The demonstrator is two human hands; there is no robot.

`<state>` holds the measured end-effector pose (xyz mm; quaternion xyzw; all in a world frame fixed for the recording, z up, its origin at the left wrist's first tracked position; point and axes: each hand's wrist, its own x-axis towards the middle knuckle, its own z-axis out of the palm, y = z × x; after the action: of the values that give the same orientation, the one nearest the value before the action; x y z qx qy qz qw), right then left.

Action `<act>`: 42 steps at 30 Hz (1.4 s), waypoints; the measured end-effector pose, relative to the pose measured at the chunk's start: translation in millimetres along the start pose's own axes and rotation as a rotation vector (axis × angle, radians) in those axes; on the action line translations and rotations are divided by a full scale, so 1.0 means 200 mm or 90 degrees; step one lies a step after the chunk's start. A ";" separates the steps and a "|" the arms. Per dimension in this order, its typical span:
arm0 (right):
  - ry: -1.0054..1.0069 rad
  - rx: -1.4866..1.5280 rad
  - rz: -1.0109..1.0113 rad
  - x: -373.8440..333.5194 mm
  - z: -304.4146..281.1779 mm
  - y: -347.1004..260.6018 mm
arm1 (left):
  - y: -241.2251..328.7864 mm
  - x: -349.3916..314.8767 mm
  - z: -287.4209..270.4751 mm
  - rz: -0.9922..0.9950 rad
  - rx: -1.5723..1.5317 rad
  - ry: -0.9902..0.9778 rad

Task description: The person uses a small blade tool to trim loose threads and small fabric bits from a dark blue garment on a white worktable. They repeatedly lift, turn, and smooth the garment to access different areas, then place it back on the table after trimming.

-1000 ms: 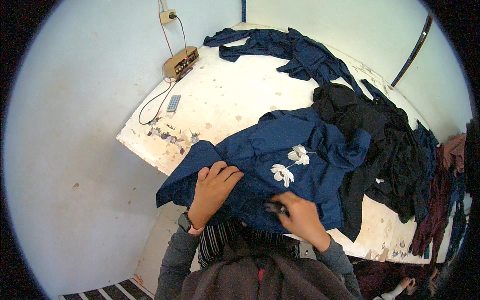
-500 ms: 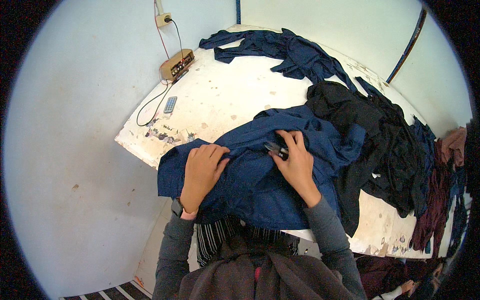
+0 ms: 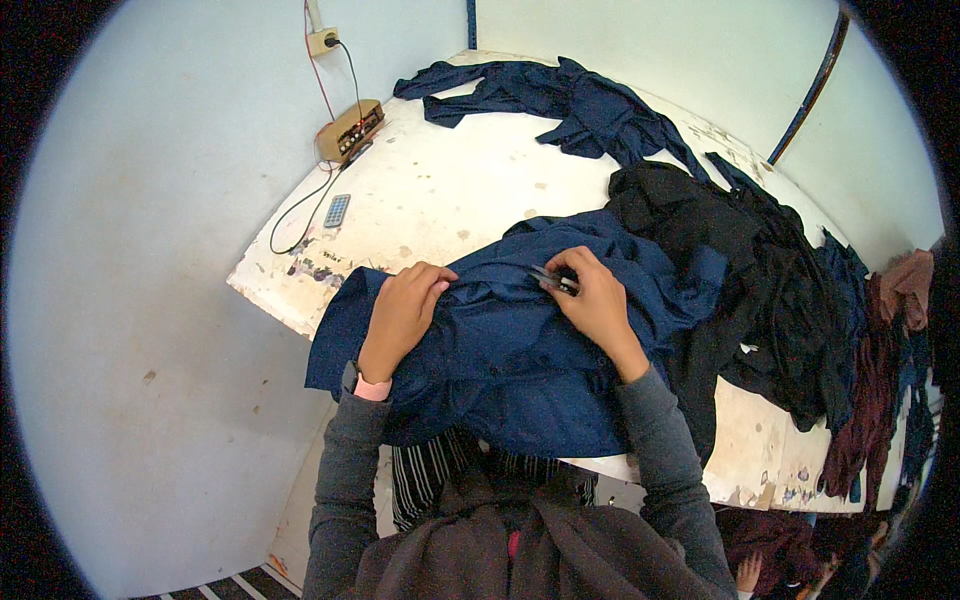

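A navy blue garment (image 3: 500, 375) lies bunched over the near edge of the table, partly hanging over my lap. On its left part, my left hand (image 3: 402, 312) is closed, pinching a fold of the cloth between thumb and fingers. My right hand (image 3: 597, 308) is wrapped round a small pair of thread snips (image 3: 558, 281). Their tips point up and left, close against the cloth. Whether the blades touch a thread is too small to tell.
Black garments (image 3: 770, 290) are heaped to the right, with maroon cloth (image 3: 862, 400) beyond. Another navy garment (image 3: 590, 105) lies along the far edge. A brown radio-like box (image 3: 352, 130) and a remote control (image 3: 337, 211) sit at the left. Another person's hand (image 3: 748, 572) shows at lower right.
My right hand has moved slightly up and its fingers have closed round the snips. The left fingers have drawn together on the cloth, and the fold between the hands has shifted upward.
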<state>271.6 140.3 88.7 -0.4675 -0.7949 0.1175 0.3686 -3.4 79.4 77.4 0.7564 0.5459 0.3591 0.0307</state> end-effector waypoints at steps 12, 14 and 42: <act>-0.076 0.113 0.087 0.08 -0.15 -0.06 | 0.12 0.07 -0.08 -0.035 -0.119 -0.087; -0.111 0.107 0.080 0.12 -0.20 -0.09 | 0.17 0.09 -0.09 -0.046 -0.153 -0.094; -0.064 0.383 -0.005 0.13 -0.19 -0.24 | 0.32 0.12 -0.25 -0.238 -0.620 -0.179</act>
<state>259.4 130.6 152.5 -0.3276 -0.7437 0.3692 0.4509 22.8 55.4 155.2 0.5851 0.4323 0.4546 0.5140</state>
